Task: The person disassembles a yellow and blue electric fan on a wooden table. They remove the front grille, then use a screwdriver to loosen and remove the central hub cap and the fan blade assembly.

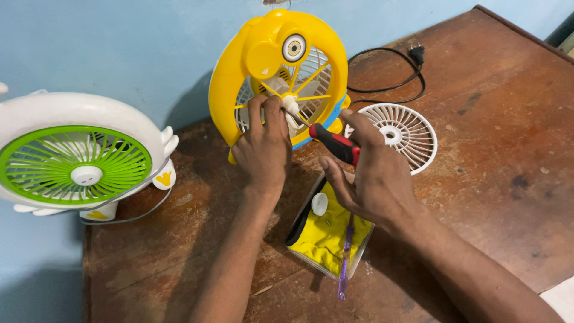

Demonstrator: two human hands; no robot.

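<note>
A yellow table fan (281, 48) with its front grille off stands at the back of the wooden table (490, 119). My left hand (263, 149) reaches into its open front, fingers on the parts around the white motor shaft (291, 106). My right hand (371, 173) grips a red and black screwdriver (335, 143) whose tip points up at the fan's hub. The removed white grille (403, 128) lies flat to the right of the fan.
A white and green fan (78, 155) stands at the left edge. Below my hands a clear tray (326, 230) holds a yellow cloth, a white cap and a purple stick. A black cord with plug (412, 54) curls behind. Blue wall at the back.
</note>
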